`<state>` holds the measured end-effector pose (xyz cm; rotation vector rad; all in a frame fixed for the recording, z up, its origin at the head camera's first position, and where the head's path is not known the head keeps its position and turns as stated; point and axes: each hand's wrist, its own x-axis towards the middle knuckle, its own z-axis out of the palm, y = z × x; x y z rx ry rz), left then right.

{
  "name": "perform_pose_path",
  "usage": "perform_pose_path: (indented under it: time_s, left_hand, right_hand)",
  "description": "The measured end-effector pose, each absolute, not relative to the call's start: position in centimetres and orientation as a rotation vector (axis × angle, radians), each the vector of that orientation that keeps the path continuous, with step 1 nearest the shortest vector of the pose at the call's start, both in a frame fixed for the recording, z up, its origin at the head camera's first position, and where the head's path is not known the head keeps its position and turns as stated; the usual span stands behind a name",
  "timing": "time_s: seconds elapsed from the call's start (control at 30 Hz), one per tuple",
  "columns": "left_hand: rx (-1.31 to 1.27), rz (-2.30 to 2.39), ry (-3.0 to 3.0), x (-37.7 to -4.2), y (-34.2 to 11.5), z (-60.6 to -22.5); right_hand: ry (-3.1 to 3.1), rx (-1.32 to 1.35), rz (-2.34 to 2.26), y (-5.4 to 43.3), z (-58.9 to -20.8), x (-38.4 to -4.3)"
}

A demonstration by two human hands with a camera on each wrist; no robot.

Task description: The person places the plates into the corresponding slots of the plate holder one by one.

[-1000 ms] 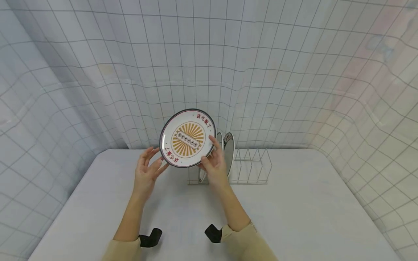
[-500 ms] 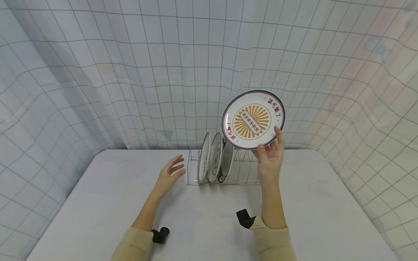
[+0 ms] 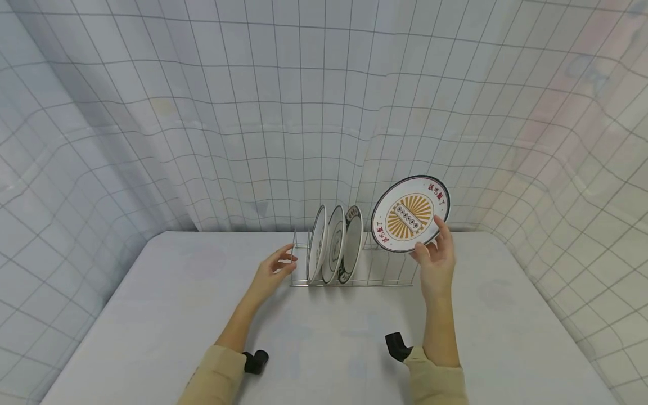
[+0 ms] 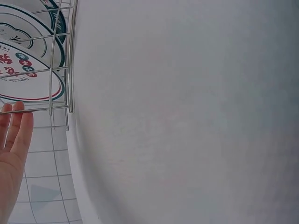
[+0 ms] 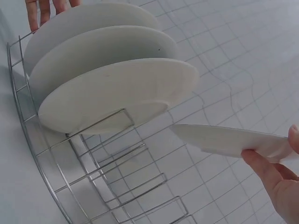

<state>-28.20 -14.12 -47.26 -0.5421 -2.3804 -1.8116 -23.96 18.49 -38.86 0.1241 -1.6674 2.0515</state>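
My right hand pinches a white plate at its lower right rim, thumb on the face. This plate has a dark rim, red characters and an orange sunburst; it is held tilted above the right part of a wire dish rack. Three plates lean in the rack's left part: a left plate, a middle plate and a right plate with a dark patterned border. At the rack's left end, my left hand touches the end wire with its fingertips, the fingers nearly straight in the left wrist view.
The rack stands near the back of a white table, with bare slots right of the three plates. A white gridded curtain hangs behind and on both sides. Black wrist mounts sit at both cuffs.
My left hand has let go of the sunburst plate and moved right to the rack's end. The right hand has carried the plate rightward, up and then lower.
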Motion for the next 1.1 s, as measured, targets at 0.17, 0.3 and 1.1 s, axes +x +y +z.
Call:
perform_pose_path:
  time_s: [0.17, 0.3, 1.1]
  left_hand:
    - [-0.512, -1.837, -2.361, -28.4, -13.8, -47.5]
    - [-0.45, -1.89, -2.343, -28.6, -13.6, -47.3]
    - [-0.258, -2.003, -2.327, -27.0, -13.1, -44.3]
  right_hand:
    - [-1.836, 0.151, 1.995, 18.5, -39.9, -24.0]
    - [-1.909, 0.226, 1.926, 18.3, -40.3, -24.1]
    - [-2.11, 0.456, 1.459, 13.7, -42.0, -24.6]
